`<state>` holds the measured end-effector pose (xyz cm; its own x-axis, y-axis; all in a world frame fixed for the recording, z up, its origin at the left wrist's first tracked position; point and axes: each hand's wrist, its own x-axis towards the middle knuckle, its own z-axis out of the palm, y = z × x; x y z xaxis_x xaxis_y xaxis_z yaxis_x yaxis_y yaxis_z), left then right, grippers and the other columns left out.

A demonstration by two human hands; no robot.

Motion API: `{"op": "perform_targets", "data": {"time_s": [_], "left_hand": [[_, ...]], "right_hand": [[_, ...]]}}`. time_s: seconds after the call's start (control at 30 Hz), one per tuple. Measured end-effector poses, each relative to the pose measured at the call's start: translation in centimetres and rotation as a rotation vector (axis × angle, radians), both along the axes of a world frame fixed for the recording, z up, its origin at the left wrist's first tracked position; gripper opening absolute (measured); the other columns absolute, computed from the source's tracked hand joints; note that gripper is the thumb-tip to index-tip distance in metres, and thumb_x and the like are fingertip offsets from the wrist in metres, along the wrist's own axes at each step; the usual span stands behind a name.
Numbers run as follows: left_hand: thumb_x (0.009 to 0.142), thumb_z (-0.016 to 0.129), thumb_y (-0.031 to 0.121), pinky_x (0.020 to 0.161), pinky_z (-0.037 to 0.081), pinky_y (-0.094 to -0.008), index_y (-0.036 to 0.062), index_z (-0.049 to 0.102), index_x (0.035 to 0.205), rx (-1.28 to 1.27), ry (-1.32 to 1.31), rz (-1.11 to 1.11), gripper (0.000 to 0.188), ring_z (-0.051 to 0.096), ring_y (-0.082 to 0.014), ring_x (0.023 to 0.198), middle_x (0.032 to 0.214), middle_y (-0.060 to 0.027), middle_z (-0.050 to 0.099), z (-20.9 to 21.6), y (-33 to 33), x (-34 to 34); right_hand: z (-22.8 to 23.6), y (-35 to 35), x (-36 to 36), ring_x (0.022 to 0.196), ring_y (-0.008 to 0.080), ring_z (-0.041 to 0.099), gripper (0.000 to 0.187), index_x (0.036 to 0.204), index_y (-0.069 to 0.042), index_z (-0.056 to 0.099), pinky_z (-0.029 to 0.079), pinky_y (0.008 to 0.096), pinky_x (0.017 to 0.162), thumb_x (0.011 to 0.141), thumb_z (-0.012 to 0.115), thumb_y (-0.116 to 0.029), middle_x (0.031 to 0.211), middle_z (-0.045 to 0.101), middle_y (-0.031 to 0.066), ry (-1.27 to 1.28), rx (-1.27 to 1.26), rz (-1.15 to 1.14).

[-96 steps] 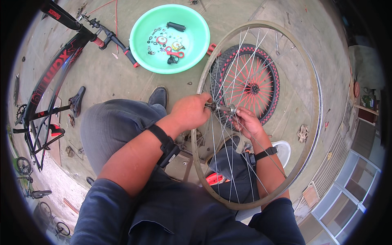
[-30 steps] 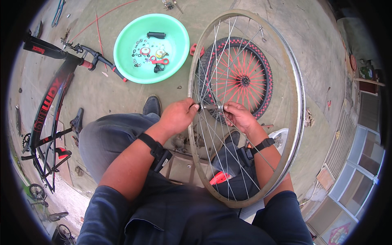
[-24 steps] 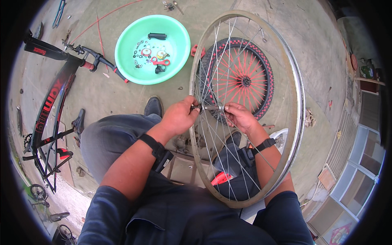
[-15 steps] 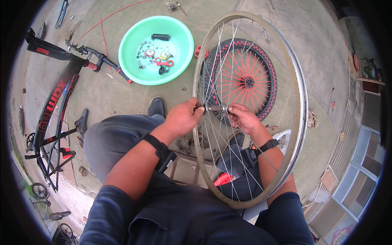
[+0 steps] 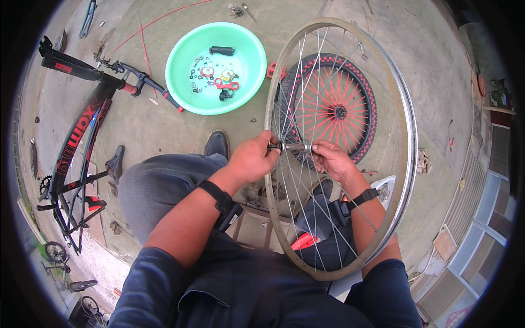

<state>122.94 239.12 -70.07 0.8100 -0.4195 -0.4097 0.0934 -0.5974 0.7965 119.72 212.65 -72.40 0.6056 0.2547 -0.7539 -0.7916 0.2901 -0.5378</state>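
A bare bicycle wheel (image 5: 412, 131) with a worn metal rim and thin silver spokes stands upright in front of me, without a tyre. Its silver hub (image 5: 297, 147) lies crosswise between my hands. On the left end of the axle, my left hand (image 5: 252, 158) is closed, thumb and fingers pinching at a dark part there. My right hand (image 5: 332, 160) reaches behind the spokes and pinches the hub's right end, its fingertips partly hidden. The lower rim rests near my lap.
A mint-green tub (image 5: 174, 76) holds small bike parts and a black grip. Beyond the spokes lies a red-spoked wheel with a checkered tyre (image 5: 373, 117). At the left is a black-and-red bicycle frame (image 5: 82, 128). A white bucket (image 5: 387, 188) stands by my right forearm.
The whole scene sits slightly farther right in the picture. Both hands stay at the two ends of the hub, with only small finger shifts on the left.
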Motion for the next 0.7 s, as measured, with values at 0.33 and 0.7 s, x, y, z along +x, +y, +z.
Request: {"op": "perform_targets", "data": {"time_s": [0.33,0.7], "left_hand": [[0.095,0.055,0.029,0.072,0.048,-0.0478,0.0028,0.055,0.099,-0.004,-0.027,0.002,0.026,0.063,-0.0399,0.081,0.081,-0.0203,0.065,-0.4,0.02,-0.04],[0.092,0.059,0.026,0.071,0.048,-0.0476,0.0032,0.054,0.102,0.033,0.034,0.002,0.025,0.064,-0.0393,0.08,0.081,-0.0194,0.066,-0.07,-0.04,0.14]], "right_hand": [[-0.01,-0.01,-0.01,0.056,0.0075,0.05,0.011,0.096,-0.007,0.059,0.04,0.0231,0.045,0.096,0.058,-0.018,0.074,0.058,-0.0004,-0.017,0.034,-0.022],[0.45,0.25,0.06,0.054,0.009,0.049,0.013,0.096,-0.007,0.059,0.04,0.0245,0.046,0.096,0.058,-0.02,0.071,0.053,-0.0011,0.009,0.0,-0.023]]}}
